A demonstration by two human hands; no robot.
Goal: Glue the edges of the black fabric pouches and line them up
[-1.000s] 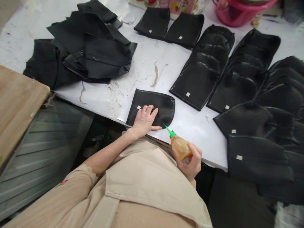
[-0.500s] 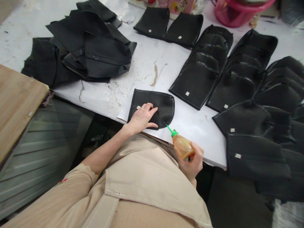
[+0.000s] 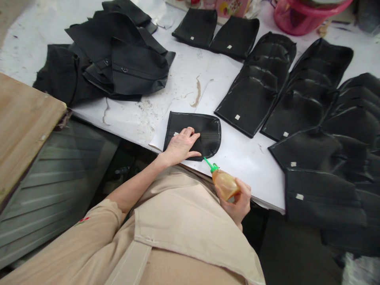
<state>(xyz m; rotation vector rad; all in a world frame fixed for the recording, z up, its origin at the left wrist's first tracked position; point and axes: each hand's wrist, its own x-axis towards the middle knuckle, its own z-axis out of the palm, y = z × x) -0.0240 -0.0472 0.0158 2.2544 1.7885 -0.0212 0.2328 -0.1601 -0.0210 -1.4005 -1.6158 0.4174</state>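
At the near edge of the table point(image 3: 184, 85), a black panel point(image 3: 209, 128) is covered by the left hand point(image 3: 180, 147), fingers part-spread, nothing gripped. An amber bottle point(image 3: 225, 184) is clasped by the right hand point(image 3: 242, 201), fingers curled, nozzle point(image 3: 208, 163) at panel's rim.

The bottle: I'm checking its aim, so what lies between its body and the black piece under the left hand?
In the head view, the green nozzle slants over white tabletop toward the black piece.
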